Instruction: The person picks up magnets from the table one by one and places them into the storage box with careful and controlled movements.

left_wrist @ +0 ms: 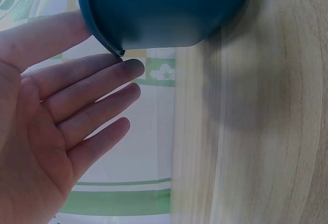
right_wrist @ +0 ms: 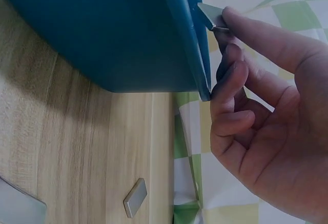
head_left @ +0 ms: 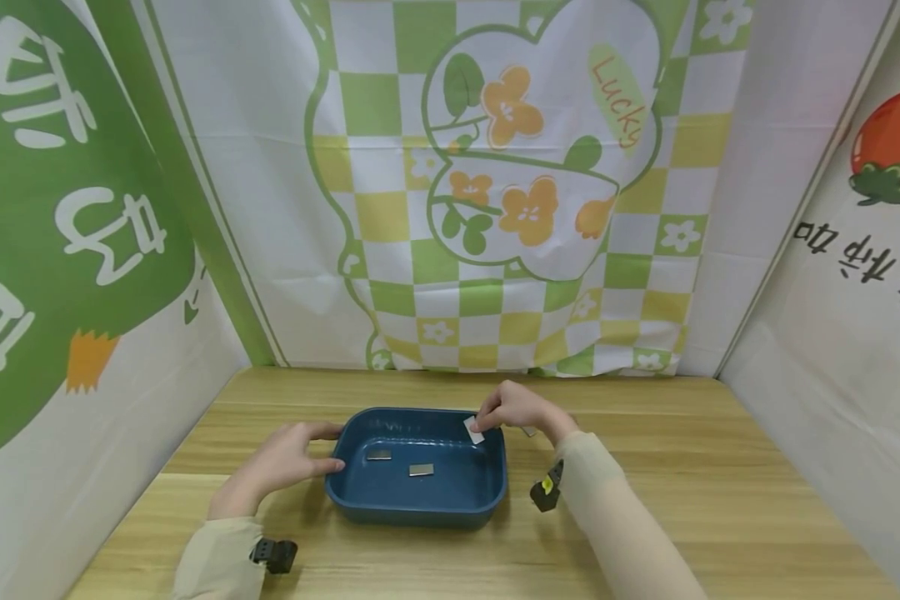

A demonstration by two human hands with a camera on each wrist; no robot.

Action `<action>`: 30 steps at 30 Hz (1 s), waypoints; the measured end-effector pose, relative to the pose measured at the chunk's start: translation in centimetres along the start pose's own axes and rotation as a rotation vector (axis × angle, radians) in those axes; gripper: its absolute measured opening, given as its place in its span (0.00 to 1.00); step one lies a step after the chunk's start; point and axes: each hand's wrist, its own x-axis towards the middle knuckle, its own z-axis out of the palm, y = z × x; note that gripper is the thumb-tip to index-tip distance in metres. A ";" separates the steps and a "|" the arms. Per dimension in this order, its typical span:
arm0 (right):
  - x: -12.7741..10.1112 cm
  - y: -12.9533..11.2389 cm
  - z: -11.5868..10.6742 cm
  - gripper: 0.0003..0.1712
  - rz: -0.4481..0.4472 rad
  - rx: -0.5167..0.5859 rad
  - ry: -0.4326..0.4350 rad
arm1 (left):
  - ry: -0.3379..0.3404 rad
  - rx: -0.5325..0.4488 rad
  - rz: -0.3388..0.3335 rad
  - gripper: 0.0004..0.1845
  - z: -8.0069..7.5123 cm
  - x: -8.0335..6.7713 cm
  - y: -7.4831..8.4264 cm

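A blue rectangular basin [head_left: 420,510] stands on the table. My left hand [head_left: 288,458] is at its left end, thumb over the rim; in the left wrist view the left fingers [left_wrist: 97,88] stay straight beside the outer wall. My right hand [head_left: 521,407] pinches a small flat silver block [head_left: 474,430] between thumb and index finger, above the basin's back right corner. In the right wrist view this block [right_wrist: 212,16] tilts beside the rim. Inside the basin lie two similar blocks, one to the left [head_left: 378,456] and another near the middle [head_left: 422,470].
Right of the basin, partly hidden behind my right hand, a silver block [right_wrist: 136,198] lies on the wooden table [head_left: 645,517]. A grey flat object [right_wrist: 20,203] shows at the right wrist view's lower left corner. Printed curtains [head_left: 375,208] hang behind and at both sides.
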 end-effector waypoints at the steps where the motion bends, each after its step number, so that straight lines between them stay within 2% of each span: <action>1: 0.0 -0.1 0.0 0.09 0.002 -0.005 0.000 | 0.000 0.000 0.002 0.29 0.0 0.0 0.0; 22: 0.9 -1.3 0.4 0.09 0.039 0.026 -0.054 | 0.004 0.001 0.010 0.29 -0.1 -0.1 0.1; 30: 1.1 -1.5 0.8 0.07 0.088 0.022 -0.074 | 0.007 0.000 0.011 0.29 0.0 -0.1 0.0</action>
